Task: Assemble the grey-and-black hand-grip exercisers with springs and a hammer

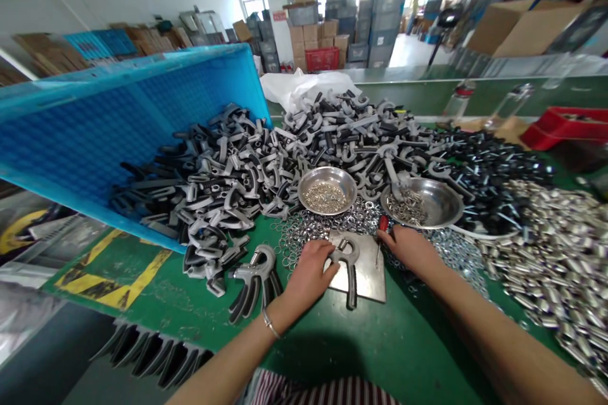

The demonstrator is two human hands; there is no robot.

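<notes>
My left hand (311, 269) is closed on one end of a grey hook-shaped clamp handle (351, 272) with a black grip. The piece lies on a square metal plate (368, 272). Just right of it, my right hand (412, 248) grips a screwdriver by its red handle (383, 223), its thin shaft pointing down at the plate's right side. Several similar assembled clamp handles (256, 281) lie together left of my left hand. Behind the plate, small metal rings (292, 237) are strewn about.
A steel bowl of tiny parts (327, 196) and a second bowl of screws (439, 202) stand behind the plate. A blue crate (156, 95) spills grey handles (237, 171) at left. Metal sleeves (546, 272) and black-headed parts (494, 164) are heaped at right. A person (415, 9) stands far back.
</notes>
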